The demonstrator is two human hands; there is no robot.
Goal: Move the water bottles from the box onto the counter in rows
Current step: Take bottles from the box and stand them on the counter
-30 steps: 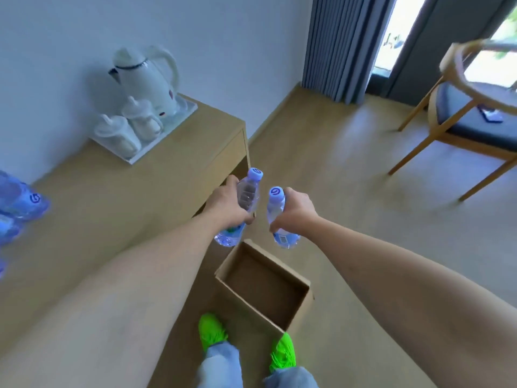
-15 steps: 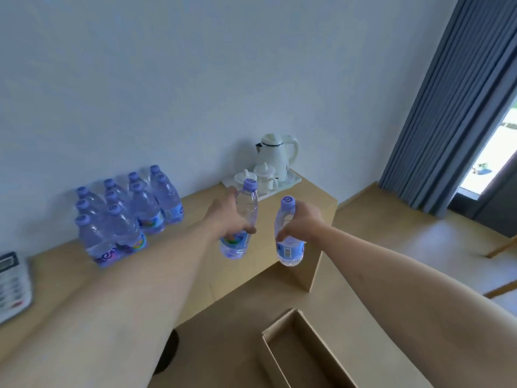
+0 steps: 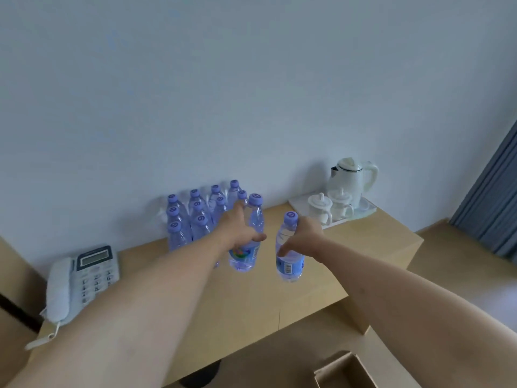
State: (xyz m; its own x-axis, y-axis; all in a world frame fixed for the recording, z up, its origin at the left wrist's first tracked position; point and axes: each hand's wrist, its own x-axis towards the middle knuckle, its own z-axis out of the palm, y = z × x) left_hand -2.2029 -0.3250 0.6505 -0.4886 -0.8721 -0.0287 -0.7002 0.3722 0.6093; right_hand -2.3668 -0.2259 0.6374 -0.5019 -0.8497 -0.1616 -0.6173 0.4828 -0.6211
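My left hand (image 3: 237,233) grips a clear water bottle (image 3: 253,219) with a purple cap, held upright just right of the group of several bottles (image 3: 195,217) that stand in rows on the wooden counter (image 3: 251,301) against the wall. My right hand (image 3: 303,238) grips a second water bottle (image 3: 288,264), upright, to the right of the first and a little nearer to me. Both bottles' bases are low over or on the counter; I cannot tell which. The cardboard box (image 3: 347,371) lies on the floor at the bottom right, only its corner in view.
A white desk phone (image 3: 84,278) sits at the counter's left end. A white tray (image 3: 363,214) with a kettle (image 3: 351,177) and two small cups stands at the right end by the wall. A grey curtain (image 3: 492,203) hangs at the far right.
Both hands carried their bottles up from above the box and leftward onto the counter area beside the standing rows. My view swung from the floor to the counter and wall.
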